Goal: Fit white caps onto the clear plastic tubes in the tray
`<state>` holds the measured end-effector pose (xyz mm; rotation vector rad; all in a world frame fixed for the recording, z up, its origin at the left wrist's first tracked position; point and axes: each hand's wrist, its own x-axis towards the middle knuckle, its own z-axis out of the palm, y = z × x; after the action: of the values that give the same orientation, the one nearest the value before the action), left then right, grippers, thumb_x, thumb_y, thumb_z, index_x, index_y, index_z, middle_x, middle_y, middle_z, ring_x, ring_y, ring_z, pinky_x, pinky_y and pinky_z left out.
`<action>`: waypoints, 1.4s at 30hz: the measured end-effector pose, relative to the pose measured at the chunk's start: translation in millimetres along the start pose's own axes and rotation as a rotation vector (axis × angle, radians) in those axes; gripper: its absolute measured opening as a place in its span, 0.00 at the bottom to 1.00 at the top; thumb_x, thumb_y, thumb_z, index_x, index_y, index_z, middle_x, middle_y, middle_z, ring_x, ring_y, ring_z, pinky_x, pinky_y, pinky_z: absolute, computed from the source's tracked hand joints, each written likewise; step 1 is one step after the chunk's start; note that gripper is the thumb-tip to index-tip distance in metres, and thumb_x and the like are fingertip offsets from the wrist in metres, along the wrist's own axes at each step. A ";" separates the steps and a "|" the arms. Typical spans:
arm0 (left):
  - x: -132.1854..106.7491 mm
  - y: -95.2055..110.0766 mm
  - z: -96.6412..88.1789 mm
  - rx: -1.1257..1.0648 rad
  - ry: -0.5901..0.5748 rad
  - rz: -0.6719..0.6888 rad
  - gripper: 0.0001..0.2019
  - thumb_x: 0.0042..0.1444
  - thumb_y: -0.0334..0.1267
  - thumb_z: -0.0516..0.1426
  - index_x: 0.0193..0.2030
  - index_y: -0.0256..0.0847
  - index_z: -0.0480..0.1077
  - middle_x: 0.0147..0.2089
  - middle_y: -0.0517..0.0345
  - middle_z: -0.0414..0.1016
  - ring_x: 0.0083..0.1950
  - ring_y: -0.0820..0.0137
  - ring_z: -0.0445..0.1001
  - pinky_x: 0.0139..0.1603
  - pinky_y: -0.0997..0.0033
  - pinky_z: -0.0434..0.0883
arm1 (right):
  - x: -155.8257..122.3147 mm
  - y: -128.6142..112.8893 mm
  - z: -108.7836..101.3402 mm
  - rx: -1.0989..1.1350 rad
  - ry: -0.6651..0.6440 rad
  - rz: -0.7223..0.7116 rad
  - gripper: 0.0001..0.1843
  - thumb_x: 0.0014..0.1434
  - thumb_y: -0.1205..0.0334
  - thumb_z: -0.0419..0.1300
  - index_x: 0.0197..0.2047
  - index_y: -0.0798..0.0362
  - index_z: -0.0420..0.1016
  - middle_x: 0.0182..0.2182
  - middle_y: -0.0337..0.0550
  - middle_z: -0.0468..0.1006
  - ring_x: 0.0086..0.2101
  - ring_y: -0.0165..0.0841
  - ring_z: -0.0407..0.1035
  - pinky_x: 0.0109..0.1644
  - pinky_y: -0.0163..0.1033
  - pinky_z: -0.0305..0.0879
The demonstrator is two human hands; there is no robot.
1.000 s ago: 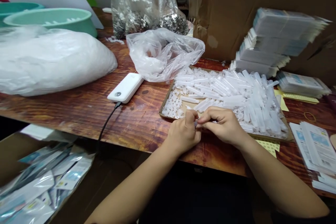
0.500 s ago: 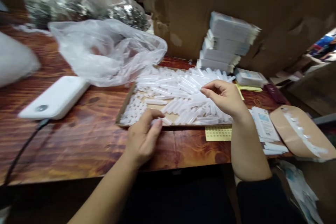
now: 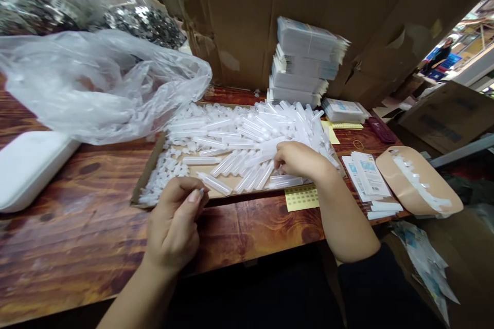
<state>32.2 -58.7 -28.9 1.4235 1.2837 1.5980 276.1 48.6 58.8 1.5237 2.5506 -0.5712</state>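
Right hand [image 3: 299, 160] reaching into tube pile [image 3: 250, 139], fingers curling, seemingly gripping one; tubes lying leftward. Left hand [image 3: 175, 221] pinching small cap [image 3: 201, 192].

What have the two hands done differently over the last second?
The hands, joined a second ago, have parted. The right hand reached out, then came down onto the pile of clear tubes in the cardboard tray. The left hand stayed at the tray's near edge, pinching a small piece. Tray, plastic bag and packet stack look unmoved.
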 end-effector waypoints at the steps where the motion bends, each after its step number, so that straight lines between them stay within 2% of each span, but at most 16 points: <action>1: 0.7 1.9 2.2 -0.074 0.005 -0.001 0.09 0.65 0.45 0.57 0.37 0.44 0.68 0.26 0.62 0.65 0.25 0.72 0.61 0.24 0.71 0.60 | 2.3 -1.4 2.0 -0.003 -0.004 -0.008 0.14 0.53 0.79 0.63 0.36 0.54 0.85 0.37 0.44 0.81 0.35 0.32 0.70 0.40 0.35 0.61; 5: 3.1 8.2 9.9 -0.286 0.054 -0.026 0.09 0.63 0.42 0.61 0.39 0.47 0.64 0.24 0.66 0.64 0.23 0.73 0.59 0.23 0.74 0.57 | 7.4 -3.9 6.6 0.000 -0.006 -0.054 0.17 0.53 0.81 0.61 0.39 0.54 0.85 0.40 0.45 0.80 0.37 0.33 0.70 0.41 0.36 0.62; 8: 3.0 6.2 9.8 -0.335 0.034 -0.093 0.11 0.62 0.42 0.61 0.39 0.47 0.61 0.25 0.67 0.65 0.22 0.74 0.58 0.21 0.75 0.56 | 6.2 -1.8 6.0 0.011 0.018 -0.097 0.11 0.56 0.77 0.64 0.40 0.55 0.83 0.43 0.47 0.79 0.40 0.35 0.71 0.44 0.37 0.64; 11: 0.4 -1.3 4.4 -0.246 -0.032 -0.094 0.09 0.64 0.44 0.60 0.42 0.45 0.63 0.30 0.63 0.70 0.25 0.73 0.64 0.25 0.73 0.63 | 4.2 -1.1 7.9 0.119 0.165 -0.150 0.06 0.58 0.71 0.66 0.41 0.56 0.79 0.40 0.45 0.79 0.39 0.35 0.72 0.43 0.39 0.65; 13: -1.4 -5.4 0.7 -0.103 -0.080 -0.062 0.10 0.65 0.45 0.60 0.44 0.44 0.65 0.35 0.57 0.74 0.31 0.69 0.71 0.31 0.69 0.69 | 4.4 -4.4 13.3 0.277 0.326 -0.274 0.05 0.60 0.68 0.67 0.40 0.55 0.77 0.36 0.42 0.80 0.36 0.33 0.72 0.41 0.38 0.67; 17: -2.3 -4.6 -0.3 0.144 -0.164 0.060 0.09 0.64 0.43 0.61 0.47 0.44 0.69 0.43 0.54 0.78 0.45 0.64 0.79 0.47 0.63 0.75 | 7.4 -18.4 27.8 0.470 0.580 -0.692 0.04 0.63 0.66 0.68 0.43 0.53 0.79 0.37 0.42 0.83 0.35 0.30 0.74 0.42 0.37 0.71; 19: -2.0 -1.8 1.6 0.205 -0.155 0.121 0.08 0.63 0.41 0.62 0.47 0.44 0.71 0.43 0.56 0.79 0.45 0.65 0.80 0.49 0.63 0.77 | 8.0 -24.7 32.3 0.464 0.608 -0.828 0.05 0.65 0.67 0.67 0.45 0.53 0.80 0.38 0.43 0.83 0.37 0.31 0.76 0.43 0.37 0.72; 21: -1.9 -0.3 3.3 0.246 -0.123 0.152 0.07 0.62 0.39 0.62 0.45 0.44 0.70 0.42 0.57 0.80 0.43 0.66 0.81 0.47 0.64 0.78 | 7.2 -28.6 34.4 0.438 0.585 -0.885 0.04 0.66 0.67 0.66 0.45 0.53 0.80 0.38 0.43 0.83 0.38 0.31 0.76 0.44 0.37 0.73; 25: -3.1 -2.9 3.9 0.284 -0.084 0.191 0.11 0.61 0.39 0.64 0.46 0.44 0.67 0.43 0.57 0.79 0.44 0.66 0.82 0.45 0.65 0.80 | 3.8 -32.2 35.4 0.399 0.510 -0.841 0.04 0.68 0.65 0.64 0.44 0.53 0.81 0.37 0.43 0.81 0.38 0.32 0.76 0.44 0.37 0.72; 31: -5.1 -6.4 3.6 0.369 -0.075 0.384 0.15 0.61 0.35 0.64 0.50 0.45 0.63 0.43 0.59 0.75 0.43 0.68 0.82 0.43 0.70 0.81 | 3.4 -33.2 36.7 0.433 0.379 -0.760 0.06 0.68 0.64 0.62 0.43 0.52 0.82 0.38 0.44 0.81 0.40 0.34 0.75 0.47 0.39 0.71; 35: -5.8 -7.1 4.2 0.421 -0.094 0.407 0.16 0.60 0.33 0.63 0.50 0.45 0.62 0.42 0.58 0.75 0.41 0.67 0.83 0.41 0.69 0.82 | 5.5 -34.1 36.2 0.477 0.295 -0.734 0.05 0.66 0.65 0.63 0.43 0.53 0.81 0.38 0.44 0.81 0.40 0.33 0.74 0.48 0.38 0.68; 36: -5.9 -7.4 4.6 0.426 -0.101 0.409 0.16 0.60 0.33 0.63 0.50 0.45 0.62 0.42 0.58 0.75 0.41 0.66 0.83 0.40 0.68 0.82 | 5.5 -35.1 35.4 0.483 0.252 -0.696 0.05 0.66 0.64 0.63 0.41 0.54 0.81 0.36 0.43 0.81 0.39 0.33 0.74 0.47 0.37 0.67; 39: -6.4 -8.7 6.2 0.404 -0.113 0.446 0.16 0.61 0.33 0.63 0.51 0.45 0.62 0.42 0.58 0.74 0.42 0.66 0.82 0.41 0.68 0.82 | 4.0 -38.7 32.1 0.498 0.067 -0.504 0.20 0.72 0.55 0.55 0.29 0.55 0.75 0.27 0.39 0.75 0.30 0.30 0.68 0.40 0.37 0.64; 40: -6.7 -9.3 6.7 0.396 -0.113 0.460 0.16 0.61 0.32 0.62 0.51 0.45 0.61 0.42 0.58 0.73 0.42 0.67 0.82 0.41 0.68 0.81 | 3.2 -39.6 31.0 0.512 0.031 -0.448 0.21 0.72 0.53 0.54 0.30 0.54 0.73 0.26 0.38 0.74 0.29 0.30 0.67 0.39 0.36 0.63; 42: -7.2 -10.4 7.3 0.389 -0.107 0.455 0.16 0.61 0.32 0.62 0.51 0.45 0.61 0.43 0.58 0.72 0.43 0.67 0.82 0.42 0.69 0.81 | 1.7 -40.5 29.9 0.576 0.026 -0.412 0.14 0.68 0.51 0.59 0.39 0.53 0.74 0.33 0.39 0.76 0.34 0.31 0.69 0.40 0.36 0.64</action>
<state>39.3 -60.1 -41.6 2.1370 1.3206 1.5733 237.3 21.6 41.2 1.1053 2.8890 -1.4462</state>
